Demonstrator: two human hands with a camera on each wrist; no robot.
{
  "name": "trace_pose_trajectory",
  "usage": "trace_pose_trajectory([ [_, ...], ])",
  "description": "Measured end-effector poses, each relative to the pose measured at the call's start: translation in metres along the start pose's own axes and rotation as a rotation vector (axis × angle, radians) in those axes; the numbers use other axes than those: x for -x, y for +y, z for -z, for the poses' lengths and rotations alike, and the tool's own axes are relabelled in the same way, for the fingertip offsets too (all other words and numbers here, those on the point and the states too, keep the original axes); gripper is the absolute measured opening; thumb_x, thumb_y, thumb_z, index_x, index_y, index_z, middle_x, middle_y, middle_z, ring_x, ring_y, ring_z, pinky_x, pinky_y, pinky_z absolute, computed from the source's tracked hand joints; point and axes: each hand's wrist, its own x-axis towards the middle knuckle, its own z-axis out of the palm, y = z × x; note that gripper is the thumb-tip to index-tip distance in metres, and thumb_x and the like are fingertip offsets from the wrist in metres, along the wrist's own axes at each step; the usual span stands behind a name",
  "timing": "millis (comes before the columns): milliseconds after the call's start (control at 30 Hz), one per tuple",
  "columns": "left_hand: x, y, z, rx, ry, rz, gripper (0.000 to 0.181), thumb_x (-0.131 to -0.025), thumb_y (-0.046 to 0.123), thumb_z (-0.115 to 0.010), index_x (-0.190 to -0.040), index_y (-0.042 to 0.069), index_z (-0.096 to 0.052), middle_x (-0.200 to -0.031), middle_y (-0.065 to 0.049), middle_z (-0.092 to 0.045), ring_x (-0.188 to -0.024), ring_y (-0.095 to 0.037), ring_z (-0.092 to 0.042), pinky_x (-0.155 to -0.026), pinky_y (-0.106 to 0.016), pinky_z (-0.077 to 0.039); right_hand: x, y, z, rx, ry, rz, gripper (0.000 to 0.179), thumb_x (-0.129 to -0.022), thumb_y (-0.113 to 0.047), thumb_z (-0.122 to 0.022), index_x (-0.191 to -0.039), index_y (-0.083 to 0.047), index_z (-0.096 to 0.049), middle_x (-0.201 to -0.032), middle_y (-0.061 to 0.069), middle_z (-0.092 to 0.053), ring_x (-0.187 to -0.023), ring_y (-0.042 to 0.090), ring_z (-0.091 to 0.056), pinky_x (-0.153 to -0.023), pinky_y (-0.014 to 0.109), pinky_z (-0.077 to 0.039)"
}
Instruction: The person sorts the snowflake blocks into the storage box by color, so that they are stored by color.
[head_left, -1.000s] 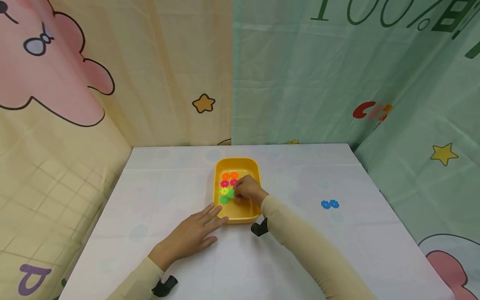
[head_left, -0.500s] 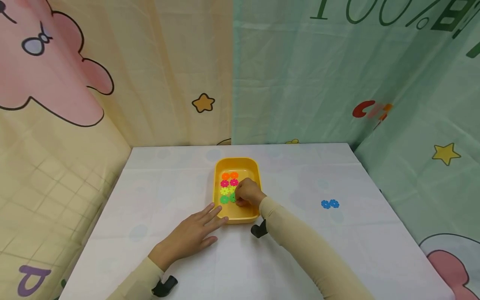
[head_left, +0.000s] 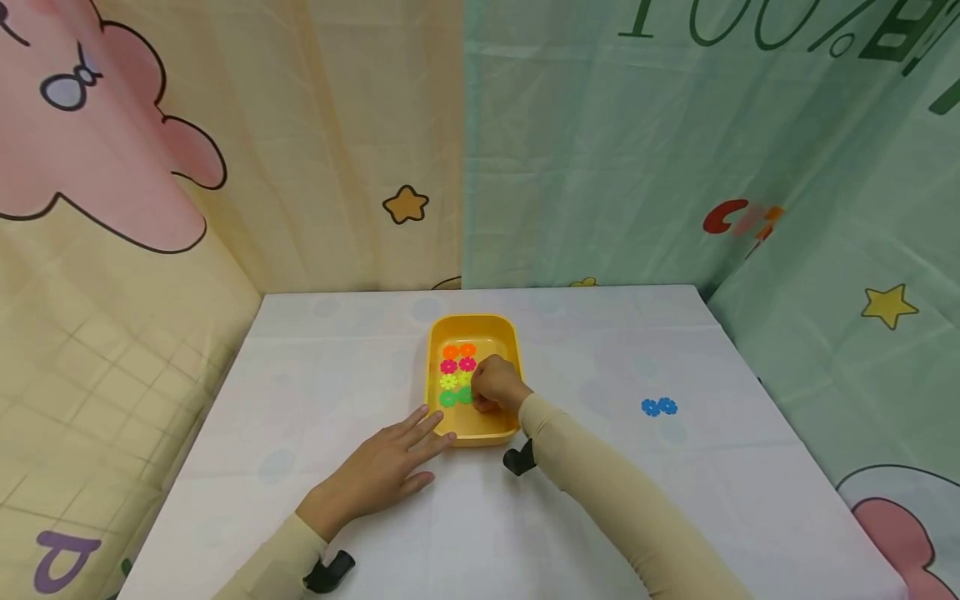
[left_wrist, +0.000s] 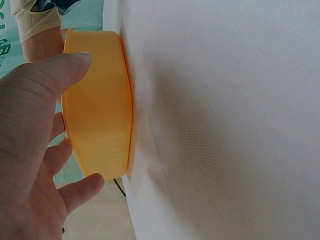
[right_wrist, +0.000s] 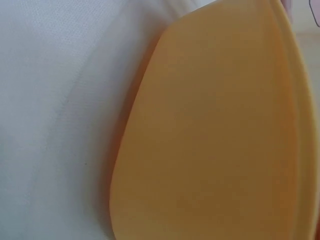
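Inside the yellow tray (head_left: 487,429) my right hand (head_left: 497,386) bends over the right-hand green disc (head_left: 465,395), its curled fingers right at the disc's edge and the fingertips hidden. A second green disc (head_left: 448,398) lies just left of it. Above them run pairs of flower-shaped pieces: yellow (head_left: 448,381), pink (head_left: 448,367) and orange (head_left: 451,352). My left hand (head_left: 382,467) is spread, fingertips at the tray's near left corner. In the left wrist view, the thumb and fingers of the left hand (left_wrist: 40,130) overlap the tray's outer wall (left_wrist: 97,110).
Two blue flower-shaped pieces (head_left: 659,407) lie side by side on the white table (head_left: 592,492), right of the tray. Printed curtains (head_left: 352,108) stand behind and at both sides. The right wrist view is mostly filled by the tray's side wall (right_wrist: 210,130).
My right hand has shifted slightly toward the near side, and the right green disc has come down level with the other green one. The left hand stays put.
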Motion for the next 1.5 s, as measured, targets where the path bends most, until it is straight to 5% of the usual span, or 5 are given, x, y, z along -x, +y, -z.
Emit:
trace_pose_trajectory([
  [167,0.0,0.0,0.0,0.001,-0.006,0.002,0.065,-0.094,0.04,-0.074,-0.153,0.028,-0.049,-0.161,-0.009,-0.042,-0.151,-0.032,-0.033,-0.111,-0.049,-0.046,0.007,-0.002,0.008,0.064,-0.042,0.11,0.005,-0.094,-0.004,-0.065,-0.095,0.0,-0.067,-0.073,0.012,-0.063,-0.06,0.025,-0.066,-0.062,0.033,-0.062],
  [267,0.0,0.0,-0.001,0.001,-0.003,-0.008,0.065,-0.094,0.04,-0.073,-0.153,0.027,-0.049,-0.161,-0.01,-0.041,-0.151,-0.033,-0.033,-0.112,-0.049,-0.045,0.015,-0.007,0.02,0.197,-0.074,0.23,0.016,-0.095,-0.013,-0.067,-0.107,-0.002,-0.069,-0.086,0.011,-0.068,-0.07,0.027,-0.068,-0.066,0.034,-0.062],
  [500,0.0,-0.001,0.0,-0.006,0.004,-0.011,0.065,-0.094,0.04,-0.073,-0.153,0.027,-0.048,-0.162,-0.011,-0.04,-0.152,-0.032,-0.031,-0.112,-0.049,-0.045,0.038,-0.011,0.061,0.479,0.017,0.424,0.046,-0.097,-0.038,-0.068,-0.13,-0.007,-0.067,-0.117,0.012,-0.07,-0.098,0.025,-0.066,-0.082,0.037,-0.06],
  [1100,0.0,0.0,0.001,0.002,-0.011,0.001,0.066,-0.095,0.04,-0.072,-0.154,0.026,-0.048,-0.161,-0.012,-0.04,-0.152,-0.034,-0.03,-0.112,-0.05,-0.044,0.046,0.059,0.154,0.542,0.097,0.327,0.05,-0.098,-0.04,-0.064,-0.135,-0.005,-0.063,-0.13,0.023,-0.065,-0.113,0.035,-0.063,-0.094,0.053,-0.056],
  [1500,0.0,0.001,0.001,0.002,-0.006,0.003,0.066,-0.095,0.04,-0.072,-0.154,0.025,-0.047,-0.161,-0.012,-0.04,-0.152,-0.034,-0.031,-0.112,-0.05,-0.045,0.052,0.105,0.2,0.397,0.121,0.212,0.053,-0.101,-0.039,-0.06,-0.136,0.001,-0.058,-0.129,0.026,-0.063,-0.115,0.04,-0.061,-0.094,0.055,-0.054],
])
